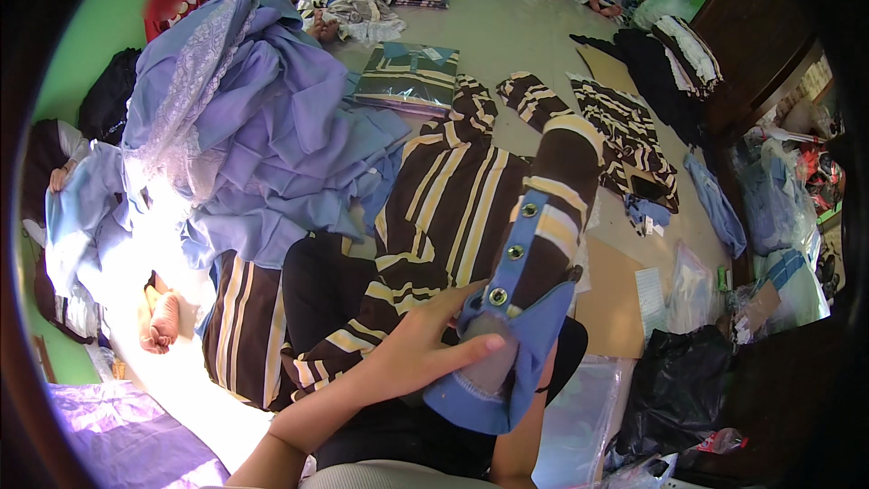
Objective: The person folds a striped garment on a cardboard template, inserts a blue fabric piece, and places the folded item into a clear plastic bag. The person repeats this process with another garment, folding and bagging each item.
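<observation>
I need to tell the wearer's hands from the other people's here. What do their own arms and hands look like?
Both forearms are bare, with no sleeves in view. The left hand shows no glove, ring or watch, and its nails look unpainted. The right hand is hidden behind the blue collar; only its bare forearm shows.

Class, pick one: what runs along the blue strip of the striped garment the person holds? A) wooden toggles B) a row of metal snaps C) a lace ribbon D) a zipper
B: round metal snaps sit in a row on the blue placket of the striped garment beside the left hand.
</observation>
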A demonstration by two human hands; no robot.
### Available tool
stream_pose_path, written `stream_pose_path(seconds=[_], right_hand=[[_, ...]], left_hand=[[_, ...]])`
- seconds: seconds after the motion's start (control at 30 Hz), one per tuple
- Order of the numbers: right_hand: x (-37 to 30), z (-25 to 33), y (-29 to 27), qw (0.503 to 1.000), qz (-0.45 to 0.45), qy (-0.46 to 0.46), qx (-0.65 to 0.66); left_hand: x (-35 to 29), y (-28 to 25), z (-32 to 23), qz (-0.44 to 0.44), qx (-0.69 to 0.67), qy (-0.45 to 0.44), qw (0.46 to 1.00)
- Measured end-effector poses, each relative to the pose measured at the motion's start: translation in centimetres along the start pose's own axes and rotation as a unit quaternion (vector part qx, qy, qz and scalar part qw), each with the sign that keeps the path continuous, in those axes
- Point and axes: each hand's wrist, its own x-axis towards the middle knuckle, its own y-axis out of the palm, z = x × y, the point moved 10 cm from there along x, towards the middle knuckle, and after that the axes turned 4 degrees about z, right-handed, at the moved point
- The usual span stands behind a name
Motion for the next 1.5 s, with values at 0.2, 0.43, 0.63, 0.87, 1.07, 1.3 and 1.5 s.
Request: stream_pose_path(seconds=[0.2,0.43,0.63,0.87,1.07,1.3,1.5], right_hand=[[0.3,1.7,3.4,0.997,0.052,0.048,0.036],[0.4,3.1,6.1,0.992,0.11,0.022,0.05],[-0.2,3.9,6.5,0.996,0.072,0.012,-0.048],[-0.5,3.7,5.6,0.993,0.012,0.061,-0.101],[-0.3,3.4,5.7,0.999,0.049,0.006,-0.013],[-0.4,2.7,4.9,0.998,0.064,0.007,-0.028],[1.9,3.0,3.9,0.994,0.097,-0.045,0.034]], left_hand=[[0.9,-0.5,0.7,0.044,0.005,-0.069,0.997],[1.8,-1.5,1.4,-0.006,-0.051,-0.068,0.996],[1.6,-1.3,0.4,0.018,-0.053,-0.046,0.997],[1.4,-1.1,-1.0,0.013,-0.015,-0.025,1.0],[1.6,-0.8,-1.2,0.01,0.015,-0.025,1.0],[2.2,-0.5,-1.0,0.034,0.022,-0.05,0.998],[2.9,-1.0,-0.8,0.006,-0.029,-0.014,0.999]])
